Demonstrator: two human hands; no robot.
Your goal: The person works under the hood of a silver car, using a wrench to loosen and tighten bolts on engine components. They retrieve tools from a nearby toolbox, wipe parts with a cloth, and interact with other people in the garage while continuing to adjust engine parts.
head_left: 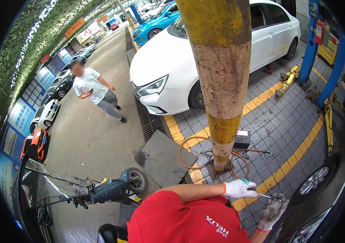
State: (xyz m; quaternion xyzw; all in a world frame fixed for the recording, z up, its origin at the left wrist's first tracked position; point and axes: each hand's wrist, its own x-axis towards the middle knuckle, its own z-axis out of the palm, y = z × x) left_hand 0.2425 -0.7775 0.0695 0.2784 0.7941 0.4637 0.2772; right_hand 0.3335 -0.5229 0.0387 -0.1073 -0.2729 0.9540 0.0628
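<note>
My left hand (pixel 239 188), in a white knit glove, is closed on a slim metal rod-like tool (pixel 266 197) held sideways over the tiled floor. My right hand (pixel 272 210), in a grimy grey glove, grips the other end of the same tool, with its fingers curled. Both hands are low at the right, beside a dark car (pixel 342 178) whose alloy wheel (pixel 314 181) shows close by.
A striped column (pixel 220 77) rises ahead, with a hose (pixel 188 162) and black battery-like box (pixel 241 139) at its foot. Beyond are a white car (pixel 164 56) and blue lift posts (pixel 306 40). At left are a scooter (pixel 111 190) and a walking person (pixel 91 87).
</note>
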